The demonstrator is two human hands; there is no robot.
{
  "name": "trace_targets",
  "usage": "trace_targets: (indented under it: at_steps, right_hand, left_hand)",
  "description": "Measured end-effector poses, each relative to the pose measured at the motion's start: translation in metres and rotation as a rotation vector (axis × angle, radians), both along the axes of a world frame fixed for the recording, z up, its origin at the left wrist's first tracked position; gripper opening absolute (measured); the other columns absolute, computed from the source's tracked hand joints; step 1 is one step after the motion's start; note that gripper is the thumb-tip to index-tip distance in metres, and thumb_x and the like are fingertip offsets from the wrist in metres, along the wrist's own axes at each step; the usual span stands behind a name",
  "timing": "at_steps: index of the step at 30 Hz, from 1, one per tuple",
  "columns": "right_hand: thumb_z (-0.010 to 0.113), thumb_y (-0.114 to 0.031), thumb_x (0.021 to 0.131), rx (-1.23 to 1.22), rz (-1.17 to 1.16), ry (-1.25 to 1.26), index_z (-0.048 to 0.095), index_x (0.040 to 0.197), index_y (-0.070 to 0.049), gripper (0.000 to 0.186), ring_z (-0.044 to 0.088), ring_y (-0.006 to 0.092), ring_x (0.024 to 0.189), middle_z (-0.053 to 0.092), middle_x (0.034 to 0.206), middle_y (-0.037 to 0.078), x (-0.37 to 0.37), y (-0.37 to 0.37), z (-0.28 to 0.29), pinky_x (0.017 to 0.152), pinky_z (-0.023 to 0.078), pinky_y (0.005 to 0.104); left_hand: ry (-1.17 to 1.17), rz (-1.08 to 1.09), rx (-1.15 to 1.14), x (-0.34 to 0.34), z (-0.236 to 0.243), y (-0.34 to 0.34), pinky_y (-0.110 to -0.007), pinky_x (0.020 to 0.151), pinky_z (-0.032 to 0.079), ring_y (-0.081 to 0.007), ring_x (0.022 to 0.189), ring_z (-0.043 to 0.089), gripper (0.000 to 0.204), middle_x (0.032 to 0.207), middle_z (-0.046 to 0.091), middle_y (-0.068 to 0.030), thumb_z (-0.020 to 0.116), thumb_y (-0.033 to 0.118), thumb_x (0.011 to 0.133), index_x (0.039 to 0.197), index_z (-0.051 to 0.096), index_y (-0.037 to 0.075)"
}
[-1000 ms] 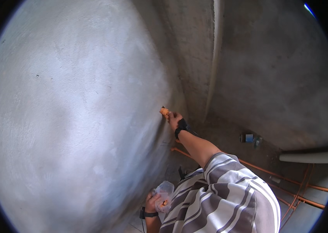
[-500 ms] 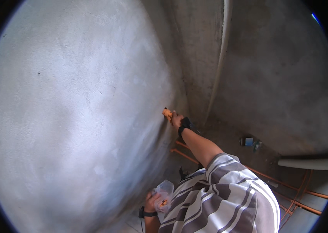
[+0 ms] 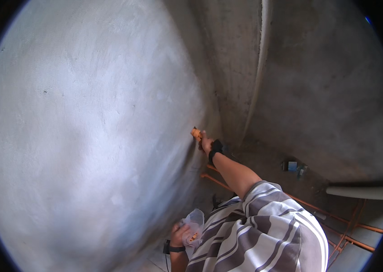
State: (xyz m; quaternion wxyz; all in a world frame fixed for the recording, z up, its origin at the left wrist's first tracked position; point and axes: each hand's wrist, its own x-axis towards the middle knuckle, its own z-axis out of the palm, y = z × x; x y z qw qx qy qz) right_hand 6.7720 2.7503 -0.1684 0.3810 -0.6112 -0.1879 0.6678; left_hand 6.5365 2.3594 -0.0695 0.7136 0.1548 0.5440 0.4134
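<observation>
Seemingly, the orange fitting [image 3: 196, 133] is held up at the grey wall [image 3: 110, 136], its near end pinched in the right hand [image 3: 206, 142]; whether the wall is touched cannot be told. It is judged light and stiff, best taken around its sides. The translucent bag [image 3: 195, 217], probably soft and easily crumpled, is clasped at its left side by the left hand [image 3: 178, 235]. Its orange pieces [image 3: 194, 236] are blurred and cannot be counted; the fitting's near end is partly hidden.
</observation>
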Motion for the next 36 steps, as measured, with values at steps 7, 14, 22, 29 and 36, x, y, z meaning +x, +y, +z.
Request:
trace_targets:
  at_steps: [7,14,22,29,36]
  right_hand:
    - [0.042,-0.065,0.101,0.072,-0.040,-0.021,0.062,0.082,-0.003,0.067,0.058,0.0181,0.051,0.060,0.064,0.009,0.012,0.007,-0.012,0.048,0.046,0.0343]
    - [0.043,-0.066,0.100,0.243,-0.204,-0.176,0.063,0.090,-0.001,0.069,0.060,0.0184,0.056,0.061,0.067,0.009,0.022,0.002,-0.022,0.051,0.048,0.0334]
    - [0.038,-0.060,0.104,0.184,-0.121,-0.151,0.065,0.092,-0.002,0.064,0.061,0.0182,0.059,0.062,0.069,0.008,0.017,0.005,-0.015,0.053,0.050,0.0334]
    - [0.036,-0.062,0.103,0.045,0.016,-0.052,0.067,0.096,-0.002,0.068,0.060,0.0184,0.057,0.062,0.068,0.008,0.016,0.005,-0.008,0.054,0.050,0.0350]
    - [0.035,-0.062,0.104,-0.120,-0.029,0.080,0.070,0.100,-0.001,0.070,0.061,0.0181,0.055,0.067,0.074,0.010,0.035,0.015,-0.016,0.052,0.050,0.0329]
  left_hand:
    - [0.385,-0.104,0.260,-0.013,-0.052,-0.011,-0.034,0.078,0.058,-0.0214,0.088,0.071,0.014,0.098,0.073,-0.0115,0.065,0.007,0.094,0.105,0.071,-0.001]
    - [-0.032,-0.041,0.043,0.026,0.009,0.023,-0.033,0.077,0.058,-0.0203,0.085,0.070,0.011,0.095,0.072,-0.0099,0.065,0.007,0.095,0.098,0.070,-0.001]
    - [0.017,-0.058,0.050,0.012,-0.009,0.016,-0.030,0.075,0.056,-0.0177,0.082,0.070,0.010,0.093,0.072,-0.0076,0.067,0.011,0.094,0.098,0.071,0.003]
    - [-0.023,0.023,0.038,0.016,0.009,0.015,-0.031,0.076,0.056,-0.0177,0.082,0.069,0.013,0.095,0.073,-0.0080,0.067,0.012,0.094,0.100,0.071,0.002]
    - [0.008,-0.059,0.060,0.018,0.009,0.021,-0.032,0.078,0.057,-0.0182,0.085,0.070,0.014,0.096,0.073,-0.0084,0.066,0.012,0.095,0.102,0.071,0.001]
